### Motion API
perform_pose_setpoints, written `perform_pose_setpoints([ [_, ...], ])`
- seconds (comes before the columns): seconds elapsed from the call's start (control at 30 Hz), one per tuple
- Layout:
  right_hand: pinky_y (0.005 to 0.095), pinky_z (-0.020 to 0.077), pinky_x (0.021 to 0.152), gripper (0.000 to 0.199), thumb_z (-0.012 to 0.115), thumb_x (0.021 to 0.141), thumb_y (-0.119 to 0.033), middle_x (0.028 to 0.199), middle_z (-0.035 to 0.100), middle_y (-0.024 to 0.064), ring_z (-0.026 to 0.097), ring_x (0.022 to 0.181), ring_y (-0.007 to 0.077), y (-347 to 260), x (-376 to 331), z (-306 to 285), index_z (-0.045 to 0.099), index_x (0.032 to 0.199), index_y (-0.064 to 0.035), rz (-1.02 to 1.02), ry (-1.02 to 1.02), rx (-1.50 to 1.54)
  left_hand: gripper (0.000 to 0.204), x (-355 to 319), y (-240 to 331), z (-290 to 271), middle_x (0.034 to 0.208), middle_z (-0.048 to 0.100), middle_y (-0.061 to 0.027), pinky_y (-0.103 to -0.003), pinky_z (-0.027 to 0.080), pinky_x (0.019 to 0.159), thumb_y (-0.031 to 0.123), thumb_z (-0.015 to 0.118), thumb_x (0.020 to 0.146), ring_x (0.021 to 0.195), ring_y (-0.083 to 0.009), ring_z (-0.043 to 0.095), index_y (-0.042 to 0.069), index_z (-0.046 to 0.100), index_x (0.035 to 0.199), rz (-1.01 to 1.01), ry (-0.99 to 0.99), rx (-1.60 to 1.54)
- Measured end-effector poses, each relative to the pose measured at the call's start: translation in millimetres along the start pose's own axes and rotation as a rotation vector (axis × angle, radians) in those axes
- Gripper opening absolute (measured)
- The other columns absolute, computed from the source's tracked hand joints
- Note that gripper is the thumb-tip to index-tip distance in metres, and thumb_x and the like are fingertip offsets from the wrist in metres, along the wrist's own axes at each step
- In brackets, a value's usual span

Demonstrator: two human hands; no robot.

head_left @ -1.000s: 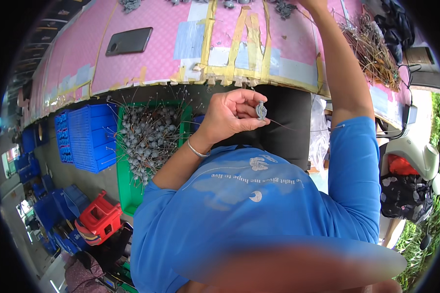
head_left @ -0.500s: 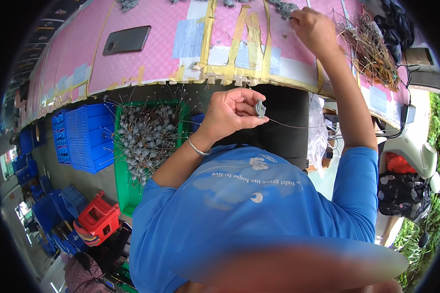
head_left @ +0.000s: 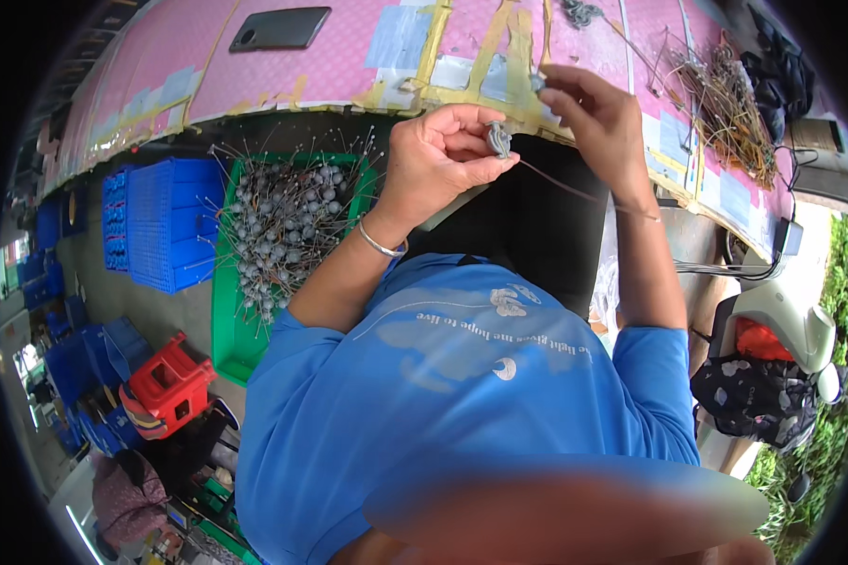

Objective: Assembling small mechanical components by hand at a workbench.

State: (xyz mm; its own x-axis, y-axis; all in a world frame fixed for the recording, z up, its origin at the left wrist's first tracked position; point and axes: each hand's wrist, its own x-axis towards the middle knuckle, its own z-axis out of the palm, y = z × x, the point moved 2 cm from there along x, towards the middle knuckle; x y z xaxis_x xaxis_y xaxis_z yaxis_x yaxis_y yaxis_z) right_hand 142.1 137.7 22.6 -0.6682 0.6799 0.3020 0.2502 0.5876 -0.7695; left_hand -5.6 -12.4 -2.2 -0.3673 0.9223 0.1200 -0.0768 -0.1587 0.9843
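Observation:
Between the thumb and fingers of my left hand (head_left: 429, 165) is a small grey ridged piece (head_left: 499, 140), closed in a pinch. A thin brown wire (head_left: 570, 185) runs from this piece toward my right wrist. Up and to the right of it, my right hand (head_left: 605, 127) is raised at the table's near edge. Its thumb and fingertips pinch a second small grey piece (head_left: 537, 83), whose exact shape I cannot make out. The two pieces are apart. A clump of similar grey pieces (head_left: 581, 13) lies at the far side of the table.
The pink table (head_left: 349, 71) has yellow tape strips and carries a dark phone (head_left: 280, 29). Loose wires (head_left: 730, 113) are heaped at right. A green crate (head_left: 231, 339) of grey balls on wires stands at lower left, beside blue baskets (head_left: 174, 226) and a red plastic stool (head_left: 168, 384).
My right hand has come back from the clump on the far table toward my left hand, now with a small grey piece in its fingertips. The left hand keeps its ridged piece.

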Motion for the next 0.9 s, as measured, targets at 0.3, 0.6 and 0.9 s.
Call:
perform_pose_setpoints([
  [0.3,0.0191,0.0464,0.067,0.021,0.068,0.092,-0.007,0.093,0.071,0.0021,0.059,0.08,0.0045,-33.7,-55.5,14.7,0.068,0.112,-0.0001,0.203,-0.038,0.592,0.04,-1.7,2.0,6.4,0.094,0.073,-0.0092,-0.025,0.058,0.072,-0.005,0.079,0.072,0.082,-0.0121,0.071,-0.003,0.065,0.109,0.074,-0.036,0.022],
  [0.6,0.0195,0.0486,0.06,0.018,0.069,0.089,-0.004,0.087,0.07,0.0039,0.06,0.072,0.0055,-34.7,-62.5,15.4,0.07,0.106,0.0003,0.265,-0.038,0.54,0.04,-4.6,2.4,9.1,0.092,0.073,-0.0098,-0.025,0.058,0.072,-0.007,0.077,0.072,0.081,-0.0135,0.071,-0.002,0.066,0.11,0.123,-0.044,0.271],
  [0.9,0.0226,0.0531,0.06,0.016,0.069,0.088,-0.001,0.083,0.07,0.005,0.062,0.07,0.0076,-25.2,-61.8,31.5,0.071,0.103,0.0019,0.41,-0.016,0.488,0.032,-1.8,8.0,15.2,0.086,0.072,-0.0085,-0.025,0.059,0.062,-0.005,0.076,0.069,0.075,-0.0147,0.073,0.001,0.066,0.098,0.382,-0.026,0.643],
])
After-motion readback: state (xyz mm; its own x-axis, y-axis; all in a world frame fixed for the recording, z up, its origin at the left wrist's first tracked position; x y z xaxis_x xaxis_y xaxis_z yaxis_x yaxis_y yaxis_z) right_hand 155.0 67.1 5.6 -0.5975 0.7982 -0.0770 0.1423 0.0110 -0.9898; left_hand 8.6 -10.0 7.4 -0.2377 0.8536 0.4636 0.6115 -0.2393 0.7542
